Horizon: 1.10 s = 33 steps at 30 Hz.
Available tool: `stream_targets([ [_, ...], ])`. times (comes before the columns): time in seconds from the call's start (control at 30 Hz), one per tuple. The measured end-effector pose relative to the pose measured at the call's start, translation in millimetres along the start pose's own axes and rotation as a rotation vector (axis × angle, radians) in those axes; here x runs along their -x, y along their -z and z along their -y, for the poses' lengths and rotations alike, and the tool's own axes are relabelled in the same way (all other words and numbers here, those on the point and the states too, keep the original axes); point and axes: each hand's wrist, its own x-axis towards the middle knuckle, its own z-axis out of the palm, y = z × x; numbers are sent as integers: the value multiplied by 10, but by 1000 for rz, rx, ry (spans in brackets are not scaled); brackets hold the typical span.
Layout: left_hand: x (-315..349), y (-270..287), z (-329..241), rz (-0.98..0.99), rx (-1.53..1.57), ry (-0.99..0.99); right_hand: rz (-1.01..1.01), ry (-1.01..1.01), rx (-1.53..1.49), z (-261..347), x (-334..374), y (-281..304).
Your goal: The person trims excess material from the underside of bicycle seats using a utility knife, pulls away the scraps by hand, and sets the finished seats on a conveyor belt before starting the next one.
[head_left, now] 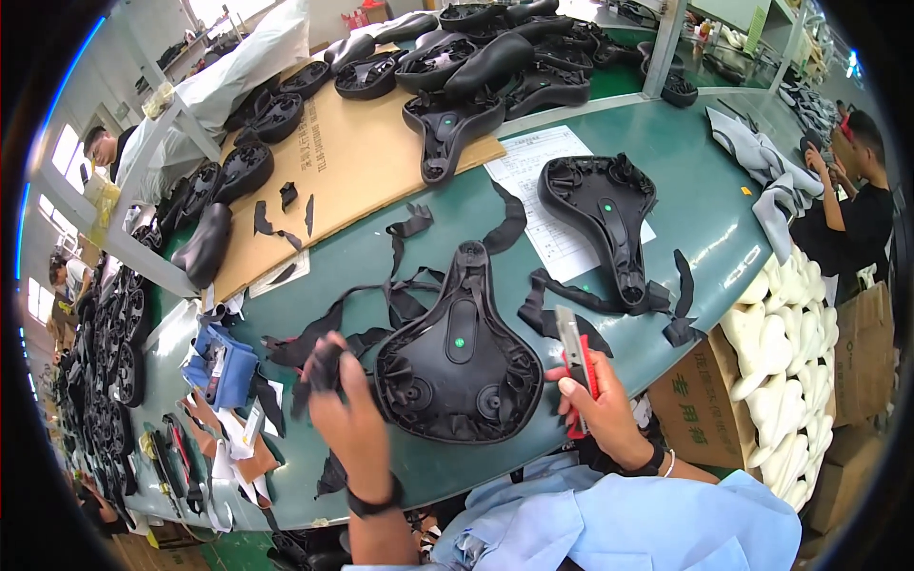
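Note:
A black bicycle saddle (459, 347) lies upside down on the green table in front of me, nose pointing away, with a green dot on its base. My right hand (605, 409), at the saddle's right side, is wrapped round a red utility knife (575, 362) with its metal end pointing up and away. Slightly blurred, my left hand (347, 409) is to the left of the saddle, its fingers closed on a black scrap of cover material (326, 367). Loose black strips (319, 333) lie just beyond the left hand.
Another upturned saddle (609, 219) rests partly on a printed sheet (538, 157). Many saddles (452, 119) crowd a cardboard sheet (367, 162) at the back. A blue box (224, 366) stands left; cream saddle-shaped pieces (785, 352) fill a carton at right. Other people work nearby.

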Motion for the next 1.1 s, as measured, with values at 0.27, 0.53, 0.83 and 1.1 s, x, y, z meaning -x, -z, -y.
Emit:
stream_targets([
  [0.27,62,-98,208,467,619,826,99,294,427,56,-252,177],
  [0.53,-260,-143,-274,541,374,718,491,1025,1229,621,-567,456],
  [0.83,-57,-126,23,355,366,695,484,524,1397,224,-9,438],
  [1.1,502,37,-121,59,413,681,436,117,1163,267,538,373],
])
